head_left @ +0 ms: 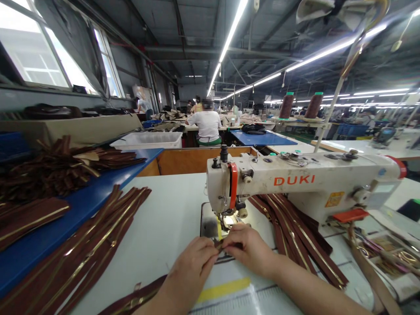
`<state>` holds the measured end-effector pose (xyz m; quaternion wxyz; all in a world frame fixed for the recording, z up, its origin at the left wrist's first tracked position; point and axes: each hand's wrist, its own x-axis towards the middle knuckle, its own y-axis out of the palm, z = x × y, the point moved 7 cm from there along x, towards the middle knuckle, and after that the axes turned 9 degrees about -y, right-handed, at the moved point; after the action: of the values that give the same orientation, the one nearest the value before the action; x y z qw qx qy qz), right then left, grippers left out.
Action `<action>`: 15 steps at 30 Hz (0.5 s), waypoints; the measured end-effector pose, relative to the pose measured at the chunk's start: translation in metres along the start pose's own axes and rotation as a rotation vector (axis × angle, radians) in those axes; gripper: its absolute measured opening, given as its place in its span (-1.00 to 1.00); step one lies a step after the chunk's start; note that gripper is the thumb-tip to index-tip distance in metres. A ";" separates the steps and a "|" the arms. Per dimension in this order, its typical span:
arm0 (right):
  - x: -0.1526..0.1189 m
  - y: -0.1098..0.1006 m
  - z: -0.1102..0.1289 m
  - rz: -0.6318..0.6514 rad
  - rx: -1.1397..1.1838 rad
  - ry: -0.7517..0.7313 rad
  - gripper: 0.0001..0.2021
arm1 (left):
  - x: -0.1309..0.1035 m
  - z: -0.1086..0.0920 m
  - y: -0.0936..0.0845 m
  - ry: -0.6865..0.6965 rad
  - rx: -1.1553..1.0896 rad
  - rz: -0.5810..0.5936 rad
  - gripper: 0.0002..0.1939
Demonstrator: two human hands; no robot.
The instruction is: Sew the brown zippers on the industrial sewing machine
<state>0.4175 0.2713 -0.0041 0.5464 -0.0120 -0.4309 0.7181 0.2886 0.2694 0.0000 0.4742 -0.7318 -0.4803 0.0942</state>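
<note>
A white sewing machine (295,179) stands on the pale table, its needle area lit. Just in front of the needle plate (210,221), my left hand (193,262) and my right hand (247,247) meet, fingertips pinched on a small dark brown piece (218,245). Both hands are closed on it; its far part is hidden by my fingers. A brown zipper strip (141,295) lies on the table and passes under my left forearm; whether it joins the pinched piece is unclear.
Brown strips with gold zippers lie left (95,245) and under the machine arm (295,232). A blue board (131,175) holds a brown heap. At right is a parts tray (402,280). A seated person (208,124) is ahead.
</note>
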 end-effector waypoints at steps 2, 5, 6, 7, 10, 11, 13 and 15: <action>0.000 0.001 -0.001 0.005 -0.001 -0.003 -0.87 | 0.000 0.003 0.000 -0.029 -0.023 0.006 -0.77; 0.000 0.001 -0.002 0.018 -0.007 0.018 -0.86 | 0.000 0.005 -0.001 -0.077 -0.060 0.020 -0.75; 0.000 0.001 -0.002 0.018 -0.011 0.028 -0.86 | 0.000 0.006 -0.002 -0.092 -0.072 0.024 -0.74; 0.000 0.001 -0.002 0.015 -0.017 0.038 -0.86 | 0.000 0.007 -0.003 -0.108 -0.083 0.026 -0.74; 0.001 0.002 -0.003 -0.002 -0.057 0.069 -0.87 | 0.000 0.010 -0.005 -0.162 -0.106 0.031 -0.74; 0.001 0.002 -0.004 -0.010 -0.077 0.079 -0.87 | -0.001 0.012 -0.005 -0.176 -0.112 0.033 -0.75; 0.001 0.003 -0.004 -0.024 -0.118 0.097 -0.87 | -0.001 0.013 -0.005 -0.189 -0.119 0.042 -0.75; 0.001 0.004 -0.005 -0.025 -0.150 0.110 -0.87 | -0.002 0.012 -0.005 -0.180 -0.110 0.036 -0.75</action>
<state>0.4161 0.2749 -0.0089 0.5757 -0.0868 -0.4528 0.6753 0.2772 0.2762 -0.0029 0.3864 -0.7540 -0.5120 0.1414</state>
